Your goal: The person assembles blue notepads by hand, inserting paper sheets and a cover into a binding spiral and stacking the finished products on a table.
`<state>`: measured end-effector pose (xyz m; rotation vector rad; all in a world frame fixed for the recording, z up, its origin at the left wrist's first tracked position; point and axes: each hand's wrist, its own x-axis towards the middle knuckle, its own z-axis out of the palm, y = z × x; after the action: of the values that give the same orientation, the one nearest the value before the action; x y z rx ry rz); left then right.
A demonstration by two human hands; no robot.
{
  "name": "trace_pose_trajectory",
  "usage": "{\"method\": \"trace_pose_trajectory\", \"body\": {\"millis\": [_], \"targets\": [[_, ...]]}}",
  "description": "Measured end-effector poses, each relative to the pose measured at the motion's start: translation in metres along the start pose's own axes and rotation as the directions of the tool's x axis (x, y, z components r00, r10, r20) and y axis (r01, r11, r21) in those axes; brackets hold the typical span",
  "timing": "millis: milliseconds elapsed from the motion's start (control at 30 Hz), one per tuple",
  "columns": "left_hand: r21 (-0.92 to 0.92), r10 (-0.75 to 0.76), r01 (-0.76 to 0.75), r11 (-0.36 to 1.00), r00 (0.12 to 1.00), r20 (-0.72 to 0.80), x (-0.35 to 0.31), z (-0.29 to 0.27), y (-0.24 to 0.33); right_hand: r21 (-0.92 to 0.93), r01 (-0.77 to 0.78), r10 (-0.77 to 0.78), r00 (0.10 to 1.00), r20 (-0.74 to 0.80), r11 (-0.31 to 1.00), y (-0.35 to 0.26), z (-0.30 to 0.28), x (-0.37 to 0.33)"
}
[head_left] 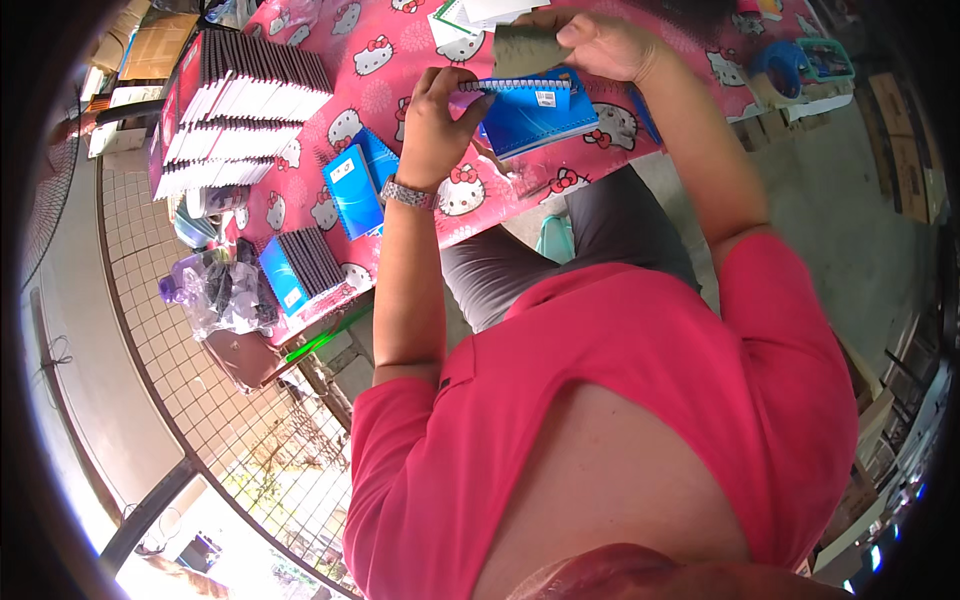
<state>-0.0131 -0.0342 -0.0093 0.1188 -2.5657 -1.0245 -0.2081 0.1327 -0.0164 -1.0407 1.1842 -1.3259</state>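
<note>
A blue spiral notebook (pixel 545 112) with a small white label lies near the table's front edge, its coil along the far side. My left hand (pixel 440 118), with a metal watch on its wrist, is closed on the left end of the coil. Beyond the coil, my right hand (pixel 608 46) pinches a grey-brown sheet (pixel 528 52) between thumb and fingers. I cannot tell whether that sheet is part of the notebook. Left of my left wrist lie more blue spiral notebooks (pixel 354 190), partly overlapping.
Tall stacks of spiral notebooks (pixel 240 110) stand at the back left, with a smaller blue stack (pixel 300 270) nearer. A plastic bag (pixel 228 290) is by the left edge. White papers (pixel 470 18) lie at the back; a teal basket (pixel 826 60) sits far right on the pink tablecloth (pixel 520 190).
</note>
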Motion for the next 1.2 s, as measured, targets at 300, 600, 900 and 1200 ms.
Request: {"method": "trace_pose_trajectory", "body": {"millis": [300, 600, 900, 1200], "targets": [[-0.297, -0.145, 0.121, 0.947, 0.988, -0.061, 0.002, 0.015, -0.002, -0.844, -0.458, -0.403, 0.742, -0.535, 0.279, 0.113, -0.081, -0.068], [-0.482, -0.346, 0.204, 0.852, 0.911, -0.226, -0.028, 0.028, -0.004, -0.692, -0.563, -0.471, 0.508, -0.721, 0.452, 0.122, 0.062, -0.135], [-0.489, -0.252, 0.052, 0.871, 0.901, -0.353, -0.028, 0.035, -0.007, -0.932, -0.075, -0.654, 0.693, -0.305, 0.355, 0.015, 0.148, -0.055], [-0.437, -0.240, 0.062, 0.897, 0.899, -0.366, -0.033, 0.039, -0.018, -0.928, -0.039, -0.639, 0.715, -0.285, 0.371, 0.023, 0.143, -0.042]]}}
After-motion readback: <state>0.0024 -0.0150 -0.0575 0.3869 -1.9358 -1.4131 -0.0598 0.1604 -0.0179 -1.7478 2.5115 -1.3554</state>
